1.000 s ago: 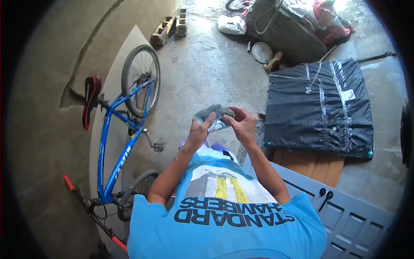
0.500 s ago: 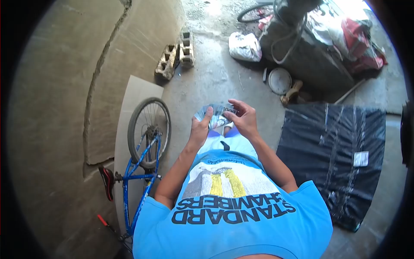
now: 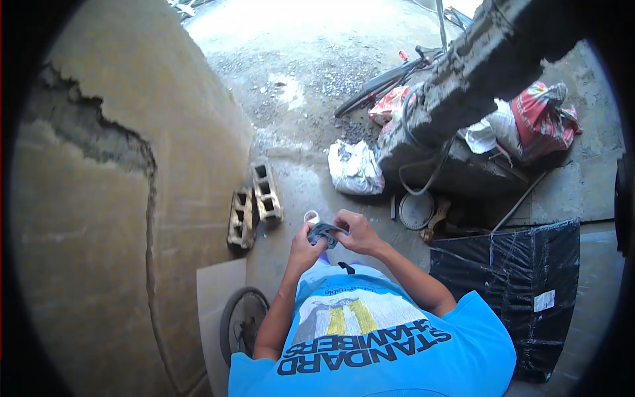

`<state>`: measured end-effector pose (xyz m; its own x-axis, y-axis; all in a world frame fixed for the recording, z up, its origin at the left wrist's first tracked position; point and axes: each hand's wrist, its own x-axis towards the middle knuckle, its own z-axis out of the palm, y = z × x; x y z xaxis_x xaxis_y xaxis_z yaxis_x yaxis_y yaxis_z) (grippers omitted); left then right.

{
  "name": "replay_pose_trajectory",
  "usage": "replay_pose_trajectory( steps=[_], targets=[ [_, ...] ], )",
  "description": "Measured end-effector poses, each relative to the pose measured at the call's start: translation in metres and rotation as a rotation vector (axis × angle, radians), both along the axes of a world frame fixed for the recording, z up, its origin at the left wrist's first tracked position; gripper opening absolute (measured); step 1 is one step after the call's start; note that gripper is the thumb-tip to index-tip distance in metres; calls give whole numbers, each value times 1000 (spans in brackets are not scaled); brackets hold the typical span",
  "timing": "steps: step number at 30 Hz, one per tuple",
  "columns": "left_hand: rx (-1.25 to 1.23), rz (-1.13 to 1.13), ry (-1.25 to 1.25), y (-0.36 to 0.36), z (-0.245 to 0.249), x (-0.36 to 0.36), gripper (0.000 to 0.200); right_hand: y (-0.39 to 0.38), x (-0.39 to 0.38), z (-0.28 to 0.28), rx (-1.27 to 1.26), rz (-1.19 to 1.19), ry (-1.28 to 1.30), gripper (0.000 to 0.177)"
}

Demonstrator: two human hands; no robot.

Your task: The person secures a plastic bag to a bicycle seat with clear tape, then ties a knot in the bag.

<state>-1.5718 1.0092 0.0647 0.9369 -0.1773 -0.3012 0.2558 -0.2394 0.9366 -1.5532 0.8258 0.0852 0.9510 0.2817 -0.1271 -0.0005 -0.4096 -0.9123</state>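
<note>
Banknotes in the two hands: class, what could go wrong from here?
One of the banknotes could slip out, as they look bent between the left hand and right hand, with hard floor below. Handling them bent might also crease them. Walking forward while handling them could mean tripping on the hollow blocks or white sack.

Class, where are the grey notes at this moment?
In the head view, the grey notes are just below the picture's centre, held between the left hand and the right hand.
</note>
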Motion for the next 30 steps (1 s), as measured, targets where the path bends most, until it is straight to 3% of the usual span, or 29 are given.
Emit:
replay_pose_trajectory(
  steps=[2, 3, 5, 6, 7, 8, 9, 10, 12, 16, 18, 20, 22, 24, 25, 26, 27, 29, 30],
  targets=[
    [95, -58, 18, -1, 22, 74, 23, 0, 64, 3, -38, 25, -118, 18],
    [87, -101, -96, -1, 20, 109, 24, -1, 95, 6, -41, 31, -162, 18],
    [53, -253, -98, 0, 17, 183, 25, -8, 156, 12, -65, 51, -206, 20],
    [36, -333, -95, -1, 18, 218, 25, -11, 182, 14, -18, 22, -111, 21],
    [14, -388, 79, -3, 42, 257, 25, -13, 210, 16, 33, -7, -22, 24],
    [74, -446, -55, -3, 24, 289, 29, -15, 240, 18, 89, -36, 62, 26],
    [-10, -450, 9, -4, 25, 323, 32, -18, 269, 23, 30, -31, 138, 39],
    [-94, -448, 74, -7, 26, 357, 35, -19, 298, 9, 76, -53, 11, 47],
    [-24, -428, 125, -12, 23, 425, 39, -21, 361, 0, 153, -169, 114, 47],
    [1, -359, 53, -20, -7, 558, 37, -29, 501, -33, 232, -188, 181, 26],
    [-181, -259, 86, -30, -9, 613, 30, -30, 561, -45, 290, -315, 85, 16],
    [-193, -191, 66, -42, -8, 666, 29, -29, 621, -47, 477, -443, -32, 12],
    [-68, -59, -95, -64, -7, 719, 24, -31, 681, -44, 577, -532, 58, 12],
    [34, -75, -283, -87, -14, 784, 24, -35, 740, -62, 365, -704, 62, 16],
    [110, -102, -425, -96, -22, 818, 27, -35, 772, -69, 443, -776, 53, 22],
    [126, -120, -575, -106, -51, 854, 28, -31, 810, -62, 424, -870, -36, 29],
    [65, -187, -554, -115, -56, 892, 27, -39, 846, -96, 410, -900, -126, 34],
    [14, -396, -575, -133, -85, 969, 43, -67, 918, -155, 933, -892, 85, 31],
    [-1, -588, -483, -140, -97, 1011, 58, -72, 955, -153, 985, -1004, 133, 25]
  ],
)
